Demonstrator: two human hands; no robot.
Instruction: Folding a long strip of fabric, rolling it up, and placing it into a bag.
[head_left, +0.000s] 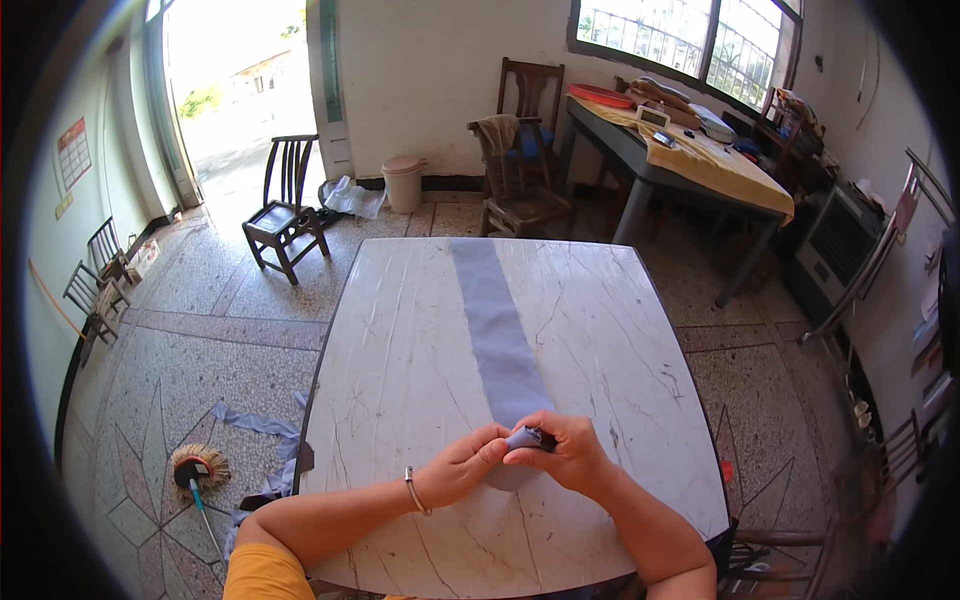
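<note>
A long strip of grey-blue cloth (499, 330) lies across the marble-patterned table (397, 360), from its far edge to my hands. The near end is rolled into a small, tight roll (525, 437). My left hand (469, 459), with a bracelet at the wrist, pinches the roll's left end between thumb and fingers. On its right end, my right hand (566, 450) grips the roll the same way. A short part of the cloth hangs or lies just below the roll, close to the tabletop.
Grey-blue cloth strips (259, 422) lie on the floor left of the table, near a mop (199, 469). Wooden chairs (285, 214) stand beyond the table. A second table (712, 169) with a yellow cloth is at the back right, and a lidded bucket (403, 184) stands by the wall.
</note>
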